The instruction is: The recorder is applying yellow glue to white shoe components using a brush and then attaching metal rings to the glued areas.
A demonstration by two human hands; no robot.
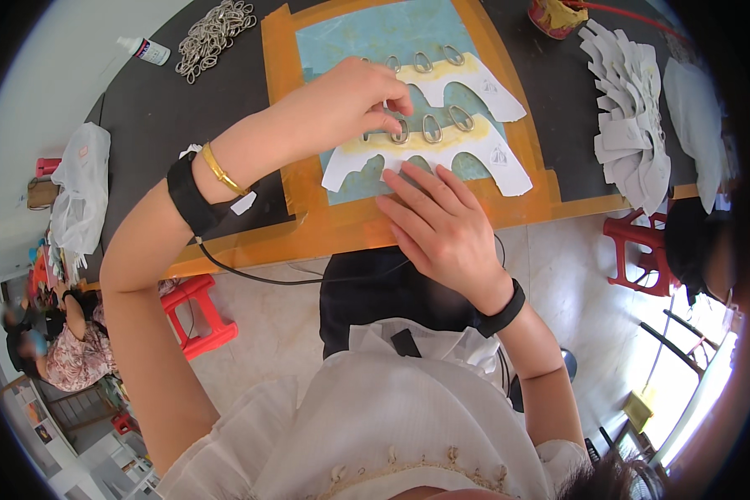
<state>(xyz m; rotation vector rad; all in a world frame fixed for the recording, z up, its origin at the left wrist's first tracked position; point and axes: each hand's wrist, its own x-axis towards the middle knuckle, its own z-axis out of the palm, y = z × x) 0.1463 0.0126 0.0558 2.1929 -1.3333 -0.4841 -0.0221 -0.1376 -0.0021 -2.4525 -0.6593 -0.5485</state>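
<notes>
Two white scalloped pieces [508, 171] lie one above the other on a blue sheet [333, 37]. Yellowish smears run along their upper edges, where several oval metal rings [432, 129] sit. My left hand [362, 100] reaches over the left part of the pieces, its thumb and forefinger curled but apart. The thumb tip is beside one ring [400, 136] on the nearer piece; whether it touches the ring, I cannot tell. Fingers stretched out, my right hand [442, 221] rests its fingertips at the lower edge of that piece. Part of the farther piece is hidden behind my left hand.
Orange tape [279, 100] borders the blue sheet on the dark table. A pile of metal rings [212, 37] and a small white bottle [146, 50] stand back left. At right are stacked white cut pieces [633, 125] and a smeared red pot [556, 18]. A black cable [267, 278] crosses the front edge.
</notes>
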